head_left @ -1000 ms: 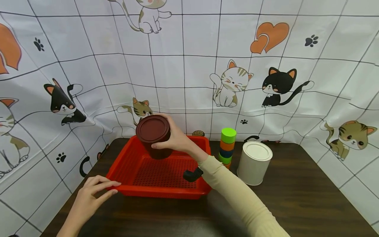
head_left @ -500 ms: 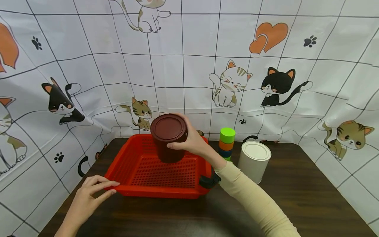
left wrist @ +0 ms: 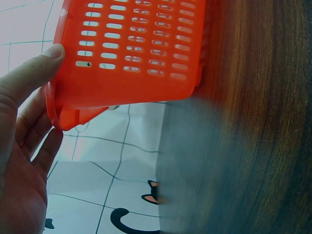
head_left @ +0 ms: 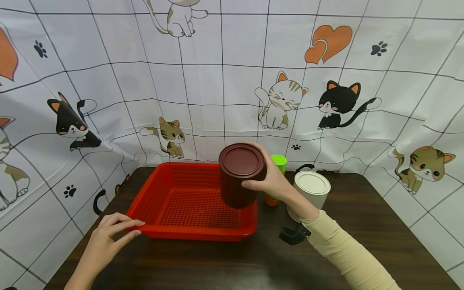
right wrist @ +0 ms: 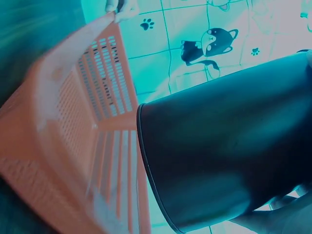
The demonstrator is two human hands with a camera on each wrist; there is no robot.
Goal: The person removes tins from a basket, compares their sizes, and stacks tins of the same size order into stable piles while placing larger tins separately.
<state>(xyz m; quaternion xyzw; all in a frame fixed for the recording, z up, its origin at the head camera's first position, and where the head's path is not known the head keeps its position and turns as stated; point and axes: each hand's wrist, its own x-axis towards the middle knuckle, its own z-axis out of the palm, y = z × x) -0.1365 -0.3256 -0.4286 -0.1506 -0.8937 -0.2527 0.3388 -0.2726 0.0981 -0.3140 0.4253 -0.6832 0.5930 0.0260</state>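
A dark brown lidded canister (head_left: 237,183) is held up, slightly tilted, over the right end of a red plastic basket (head_left: 192,233). My right hand (head_left: 277,183) grips it round its right side, thumb at the front. The canister's smooth wall (right wrist: 224,146) fills much of the right wrist view, where few of the fingers show. At the basket's near left corner, my left hand (head_left: 108,237) pinches the rim. The left wrist view shows the thumb on one side of the rim of the slotted basket (left wrist: 126,87) and fingers on the other.
Right of the basket stand a stack of coloured pieces (head_left: 279,161), partly behind the right hand, and a cream lidded can (head_left: 313,185), partly behind the wrist. A cat-print sheet (head_left: 224,88) hangs behind the dark wooden table (head_left: 217,266).
The right hand has carried the canister rightward, from above the basket's left-middle to its right end. The left hand stays on the corner. The hand and canister now partly cover the coloured stack.
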